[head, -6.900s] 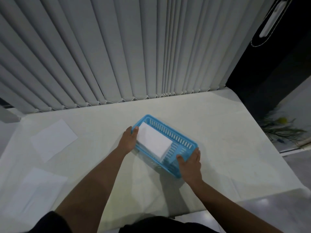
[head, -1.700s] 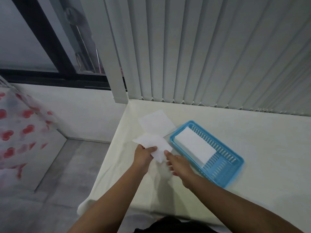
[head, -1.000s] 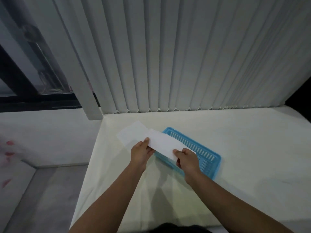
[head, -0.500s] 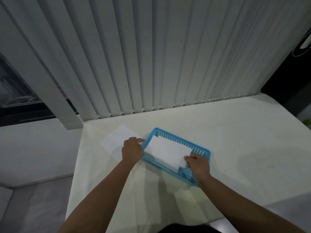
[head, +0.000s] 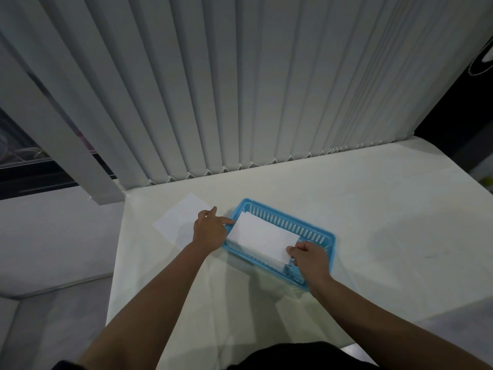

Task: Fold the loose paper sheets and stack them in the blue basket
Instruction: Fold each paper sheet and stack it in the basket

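A blue slotted basket lies at an angle on the pale table. Folded white paper rests inside it, on top of other folded sheets. My right hand pinches the near right corner of that top sheet. My left hand sits at the basket's left end with its fingers spread, fingertips touching the paper's left edge and the rim. One loose flat sheet lies on the table left of the basket, partly under my left hand.
Vertical blinds hang right behind the table. The table's left edge drops off close to the loose sheet, and its near edge runs below my forearms. A dark window frame is at the far left.
The folded sheet I held in the air a second ago has come down into the basket. My left hand has loosened and its fingers have spread. The basket has stayed put.
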The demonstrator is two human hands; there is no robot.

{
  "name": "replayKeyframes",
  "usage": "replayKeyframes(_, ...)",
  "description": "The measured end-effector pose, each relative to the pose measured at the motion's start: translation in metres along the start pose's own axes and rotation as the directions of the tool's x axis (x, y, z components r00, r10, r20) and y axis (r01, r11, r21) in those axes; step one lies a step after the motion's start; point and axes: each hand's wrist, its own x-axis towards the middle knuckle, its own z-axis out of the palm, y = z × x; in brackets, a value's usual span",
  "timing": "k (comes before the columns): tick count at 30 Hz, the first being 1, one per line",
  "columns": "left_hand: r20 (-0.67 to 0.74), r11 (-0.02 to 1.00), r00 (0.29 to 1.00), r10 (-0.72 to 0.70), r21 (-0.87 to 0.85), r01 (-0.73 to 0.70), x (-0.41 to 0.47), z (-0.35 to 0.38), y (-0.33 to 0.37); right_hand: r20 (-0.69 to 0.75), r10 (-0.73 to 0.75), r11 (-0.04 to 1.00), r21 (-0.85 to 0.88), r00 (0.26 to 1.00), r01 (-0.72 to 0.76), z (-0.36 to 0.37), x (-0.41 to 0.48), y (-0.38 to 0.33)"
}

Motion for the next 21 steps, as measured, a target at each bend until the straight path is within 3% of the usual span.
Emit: replayKeyframes(21,0.073,1.0,0.997,0.025,-0.012,-0.024,-0.0012,-0.005,0.0077,0.011,-0.037,0.995,-0.097,0.999,0.038,0.0055,0.0057,-0.0078)
